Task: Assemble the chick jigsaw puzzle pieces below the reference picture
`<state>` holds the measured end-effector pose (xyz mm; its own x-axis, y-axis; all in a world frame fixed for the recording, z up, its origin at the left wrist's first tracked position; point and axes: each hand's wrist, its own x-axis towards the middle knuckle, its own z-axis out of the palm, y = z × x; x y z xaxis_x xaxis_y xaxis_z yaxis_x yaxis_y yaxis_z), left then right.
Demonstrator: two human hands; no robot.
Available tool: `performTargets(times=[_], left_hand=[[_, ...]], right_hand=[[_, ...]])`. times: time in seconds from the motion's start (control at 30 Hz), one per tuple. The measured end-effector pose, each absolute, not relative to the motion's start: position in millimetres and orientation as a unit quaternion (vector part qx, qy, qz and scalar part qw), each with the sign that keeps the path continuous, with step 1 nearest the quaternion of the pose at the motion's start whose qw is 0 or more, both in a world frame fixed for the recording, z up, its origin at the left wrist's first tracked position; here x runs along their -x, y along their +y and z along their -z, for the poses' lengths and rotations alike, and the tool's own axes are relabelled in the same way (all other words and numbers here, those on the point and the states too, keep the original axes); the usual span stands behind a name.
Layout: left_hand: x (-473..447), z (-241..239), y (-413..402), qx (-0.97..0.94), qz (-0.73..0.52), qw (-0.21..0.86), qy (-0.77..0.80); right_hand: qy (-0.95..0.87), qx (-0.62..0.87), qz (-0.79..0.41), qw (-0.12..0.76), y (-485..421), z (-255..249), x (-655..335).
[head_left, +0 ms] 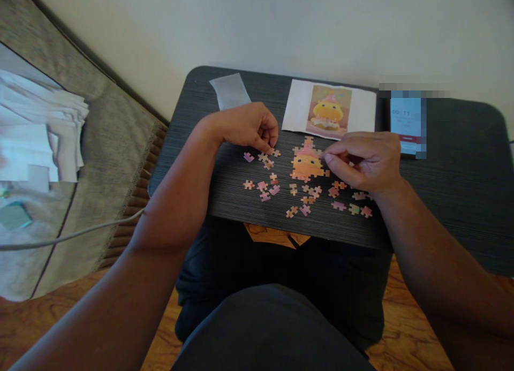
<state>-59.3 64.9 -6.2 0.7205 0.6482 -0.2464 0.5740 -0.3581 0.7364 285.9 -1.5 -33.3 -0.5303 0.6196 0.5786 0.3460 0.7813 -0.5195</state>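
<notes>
A partly assembled jigsaw puzzle (307, 165) lies on the dark table, showing a yellow-orange character with a pink hat. My right hand (363, 159) is at its right edge, thumb and forefinger pinched together on a small puzzle piece, mostly hidden by the fingertips. To the left of the puzzle, my left hand (252, 127) has its fingers curled and the tips together, touching down beside a loose puzzle piece (276, 152); whether they grip anything is hidden. Several more loose pieces lie around, among them a purple piece (248, 157) and a pink piece (366, 212).
Behind the puzzle lies a white sheet with a printed picture (329, 108) of the same character. A phone (405, 116) showing a timer is at the back right. A translucent bag (231, 91) lies at the back left. Past the table's left edge, papers (36, 125) rest on grey fabric.
</notes>
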Motion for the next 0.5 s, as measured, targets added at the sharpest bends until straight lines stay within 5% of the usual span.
performTargets(times=[0.5], left_hand=[[60,2,63,-0.813,-0.050,0.433,0.387]], right_hand=[[-0.828,0.337,-0.137,0.427,0,29,-301]])
